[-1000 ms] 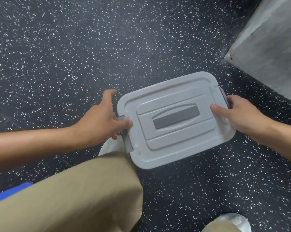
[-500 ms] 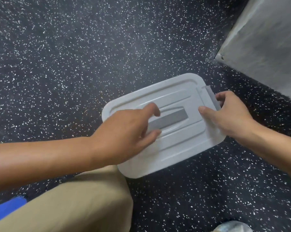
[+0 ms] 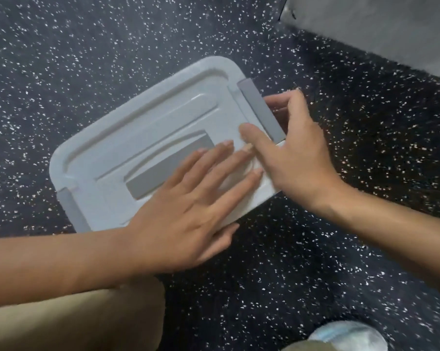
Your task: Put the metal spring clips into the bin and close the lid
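Left hand (image 3: 188, 211) is lying flat, fingers spread, on the lid (image 3: 143, 138). Right hand (image 3: 295, 148) is gripping the right latch (image 3: 260, 110), apparently pressing it.

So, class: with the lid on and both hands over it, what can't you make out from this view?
- Clips: lid hides the bin's inside.
- Handle's right end: under the left hand.
- Right latch: whether snapped shut; right hand covers its side.
- Shoe: cut by the bottom edge.

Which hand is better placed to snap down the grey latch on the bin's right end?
Right hand: it already cups the right latch, thumb beside it. The left hand lies flat on the lid.
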`<state>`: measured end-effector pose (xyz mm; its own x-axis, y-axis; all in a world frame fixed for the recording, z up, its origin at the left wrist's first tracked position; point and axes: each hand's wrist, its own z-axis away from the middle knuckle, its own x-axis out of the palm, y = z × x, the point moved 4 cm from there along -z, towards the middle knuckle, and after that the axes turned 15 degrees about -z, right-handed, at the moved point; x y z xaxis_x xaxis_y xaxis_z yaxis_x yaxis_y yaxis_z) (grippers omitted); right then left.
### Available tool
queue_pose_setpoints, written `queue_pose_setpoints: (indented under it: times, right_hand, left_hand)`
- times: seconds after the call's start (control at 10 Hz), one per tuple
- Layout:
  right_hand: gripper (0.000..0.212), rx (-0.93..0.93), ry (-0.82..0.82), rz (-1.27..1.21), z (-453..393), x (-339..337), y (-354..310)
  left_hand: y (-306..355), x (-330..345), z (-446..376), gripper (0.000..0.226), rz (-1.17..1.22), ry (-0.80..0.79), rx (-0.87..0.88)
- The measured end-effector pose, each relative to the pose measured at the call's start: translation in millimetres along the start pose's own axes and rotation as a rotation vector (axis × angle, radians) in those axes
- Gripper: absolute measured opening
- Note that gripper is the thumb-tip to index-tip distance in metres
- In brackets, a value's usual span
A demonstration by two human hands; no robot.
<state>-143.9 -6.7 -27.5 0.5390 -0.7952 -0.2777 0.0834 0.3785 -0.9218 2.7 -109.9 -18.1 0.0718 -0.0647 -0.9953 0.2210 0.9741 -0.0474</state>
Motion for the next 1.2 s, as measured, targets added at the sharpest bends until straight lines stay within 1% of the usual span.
queue_pose_setpoints:
  times: [0.1,0.2,0.3,0.6,0.7,0.8,0.9,1.0,1.1,1.2]
  right_hand:
    - [0.037,-0.022,-0.035,-0.041,5.7,-4.0,5.4]
    - [0.037,-0.029,-0.037,-0.084,7.4,-0.5,10.9]
    - [0.038,-0.023,0.027,-0.110,10.3,3.0,12.7]
    - [0.043,0.004,0.067,-0.041,15.1,5.2,11.9]
    - [0.050,0.050,0.058,-0.005,15.1,6.5,11.3]
    - [0.058,0.179,0.052,0.030,23.4,4.6,6.8]
    - [0.058,0.322,0.006,0.083,42.2,-2.1,3.5]
    - [0.054,0.495,-0.016,0.117,63.7,-14.1,-5.6]
    - [0.047,0.599,-0.113,0.169,82.3,-22.3,-20.6]
    - [0.047,0.691,-0.214,0.224,102.4,-36.2,-45.4]
  left_hand:
    - [0.5,-1.4,-1.7,0.075,0.001,-0.013,-0.012]
    - [-2.5,-3.2,-4.8,0.073,0.019,-0.005,-0.004]
    - [-2.0,-4.0,-5.6,0.070,0.026,0.015,-0.028]
    - [0.7,-7.0,-5.3,0.069,-0.008,0.015,-0.022]
    - [0.4,-8.1,-6.8,0.070,-0.019,-0.023,-0.023]
    - [2.1,-11.3,-7.3,0.075,-0.032,-0.142,-0.001]
    - [4.7,-24.2,-12.5,0.081,-0.016,-0.306,0.002]
    - [9.6,-52.1,-22.2,0.076,0.033,-0.480,-0.050]
    - [7.0,-81.0,-36.1,0.059,0.125,-0.687,-0.104]
    - [-4.8,-111.2,-46.6,0.052,0.181,-0.880,-0.159]
